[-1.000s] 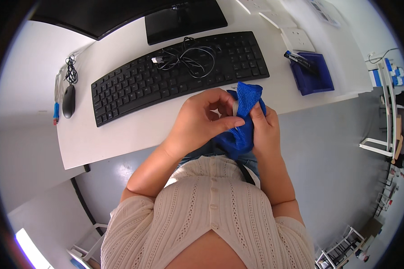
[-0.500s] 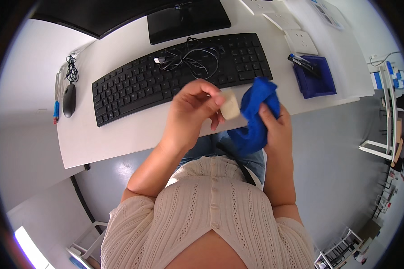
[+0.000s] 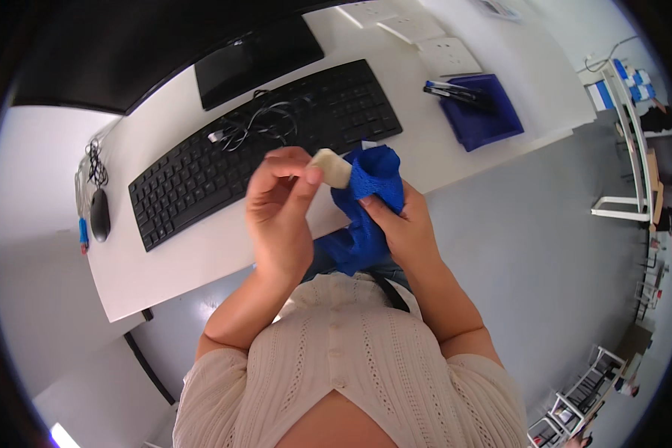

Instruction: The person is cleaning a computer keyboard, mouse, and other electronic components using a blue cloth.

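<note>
Between thumb and fingertips, my left hand (image 3: pixel 280 213) pinches a small cream-coloured block (image 3: pixel 331 169) with rounded corners. My right hand (image 3: pixel 409 231) grips a blue cloth (image 3: pixel 375 178), which is bunched at the top and hangs down past the desk's front edge. The block's right side meets the cloth's upper fold; whether they press together cannot be told. Both hands are raised over the front edge of the desk, before the black keyboard (image 3: pixel 201 175). The right fingers are partly hidden behind the cloth.
A coiled black cable (image 3: pixel 257 128) lies on the keyboard. To the left is a black mouse (image 3: pixel 100 215); at the back, a monitor (image 3: pixel 75 71) on a black base (image 3: pixel 257 60). On the right, a dark blue tray (image 3: pixel 500 127) holds pens (image 3: pixel 455 92), near white socket plates (image 3: pixel 449 58).
My view has turned, so the desk sits differently in the picture. The cream block and the blue cloth, apart before, have come together. Both hands keep their holds.
</note>
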Available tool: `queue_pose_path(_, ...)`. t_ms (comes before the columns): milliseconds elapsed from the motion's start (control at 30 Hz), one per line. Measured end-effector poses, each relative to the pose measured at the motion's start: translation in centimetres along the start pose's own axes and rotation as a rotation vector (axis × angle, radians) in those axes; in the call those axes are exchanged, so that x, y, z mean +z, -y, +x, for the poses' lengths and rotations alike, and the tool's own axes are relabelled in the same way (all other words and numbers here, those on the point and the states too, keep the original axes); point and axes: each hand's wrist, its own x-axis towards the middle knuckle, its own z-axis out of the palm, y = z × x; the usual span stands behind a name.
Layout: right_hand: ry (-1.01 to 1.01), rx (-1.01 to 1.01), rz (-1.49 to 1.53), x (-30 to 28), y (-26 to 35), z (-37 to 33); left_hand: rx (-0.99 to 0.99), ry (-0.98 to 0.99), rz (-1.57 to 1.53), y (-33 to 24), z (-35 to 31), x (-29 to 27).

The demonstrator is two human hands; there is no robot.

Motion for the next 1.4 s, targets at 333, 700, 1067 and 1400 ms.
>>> queue_pose_path(333,-0.075,0.181,0.15,-5.7,-0.8,-4.3,0.784,0.409,0.906,1.4,7.9,13.9)
queue_pose_path(700,0.023,0.145,0.063,-6.9,-1.6,-4.4,0.806,0.702,1.352,8.8,9.6,19.0)
queue_pose_path(1067,0.07,0.157,0.144,-6.1,-1.7,-4.2,0.711,0.684,1.323,9.0,9.0,19.4)
queue_pose_path(1400,0.06,0.173,0.142,-5.4,-2.7,-4.2,0.592,0.886,1.389,8.3,6.8,17.5)
